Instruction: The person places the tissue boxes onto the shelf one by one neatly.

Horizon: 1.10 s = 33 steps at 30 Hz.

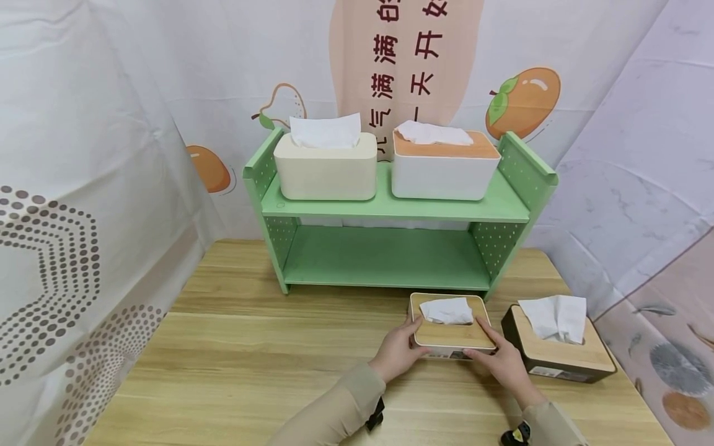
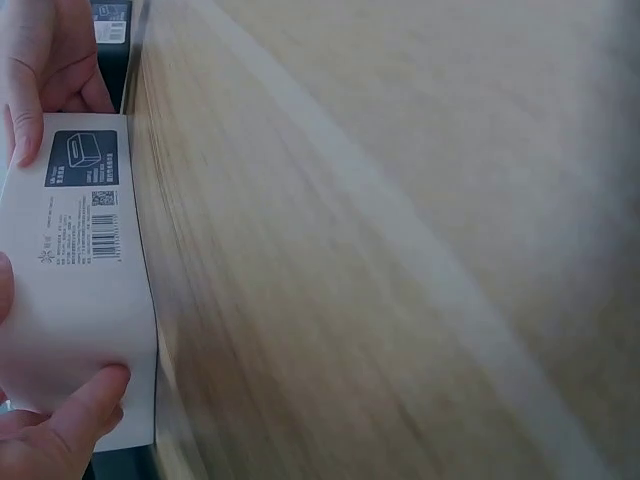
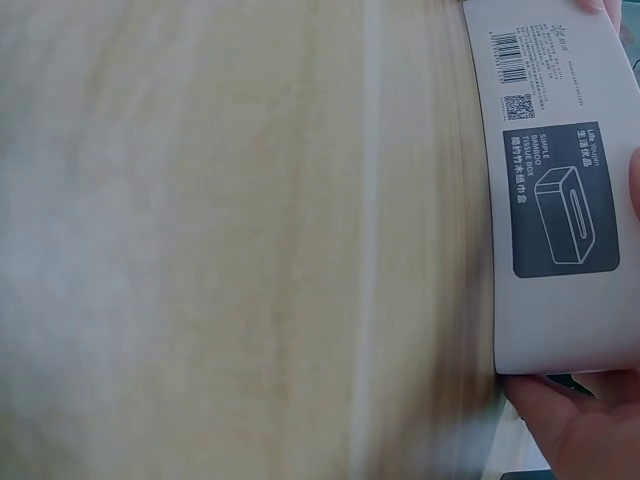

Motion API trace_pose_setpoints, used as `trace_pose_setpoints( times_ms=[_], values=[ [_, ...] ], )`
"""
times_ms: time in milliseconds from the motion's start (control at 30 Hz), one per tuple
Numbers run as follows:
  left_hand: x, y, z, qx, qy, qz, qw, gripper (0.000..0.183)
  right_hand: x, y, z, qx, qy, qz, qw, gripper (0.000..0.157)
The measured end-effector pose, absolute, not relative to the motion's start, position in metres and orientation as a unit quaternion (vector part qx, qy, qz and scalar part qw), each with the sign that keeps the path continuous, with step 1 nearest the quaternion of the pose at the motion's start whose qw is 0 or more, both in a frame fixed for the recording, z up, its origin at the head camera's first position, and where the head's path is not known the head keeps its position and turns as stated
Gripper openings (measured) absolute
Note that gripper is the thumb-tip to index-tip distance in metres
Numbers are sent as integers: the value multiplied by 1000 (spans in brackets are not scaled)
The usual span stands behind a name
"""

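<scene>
Both hands hold a white tissue box (image 1: 446, 336) with a light bamboo lid, low in front of the shelf. A tissue (image 1: 446, 311) sticks out of its slot. My left hand (image 1: 397, 350) grips its left end, thumb on the near side; my right hand (image 1: 502, 361) grips the right end the same way. A printed label and barcode show on the near side of the box (image 2: 80, 290) in the left wrist view. In the right wrist view, the label (image 3: 565, 200) faces the camera, and fingers of my right hand (image 3: 580, 425) lie at the box's lower end.
A green two-tier shelf (image 1: 390, 210) stands at the back. On its upper tier are a cream tissue box (image 1: 326, 176) and a white one with an orange-brown lid (image 1: 440, 176). A black tissue box (image 1: 563, 356) with a wooden lid sits right of my right hand on the wooden table (image 1: 234, 371).
</scene>
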State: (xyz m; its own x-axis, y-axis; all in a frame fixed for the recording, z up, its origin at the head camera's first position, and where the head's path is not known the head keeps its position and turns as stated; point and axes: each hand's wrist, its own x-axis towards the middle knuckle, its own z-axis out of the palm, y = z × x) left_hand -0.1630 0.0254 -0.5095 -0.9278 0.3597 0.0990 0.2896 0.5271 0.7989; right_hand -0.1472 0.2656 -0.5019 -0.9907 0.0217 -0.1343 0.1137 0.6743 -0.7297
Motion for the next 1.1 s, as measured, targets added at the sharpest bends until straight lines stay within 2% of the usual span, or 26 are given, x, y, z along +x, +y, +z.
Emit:
trace_pose_setpoints(
  times_ms=[467,1100],
  values=[
    [-163,25,-506,178,866,466,42,66,-147,262,-503,38,911,-410,41,87],
    [-166,14,-484,164,863,478,17,67,-154,250,-488,34,907,-420,10,85]
  ],
)
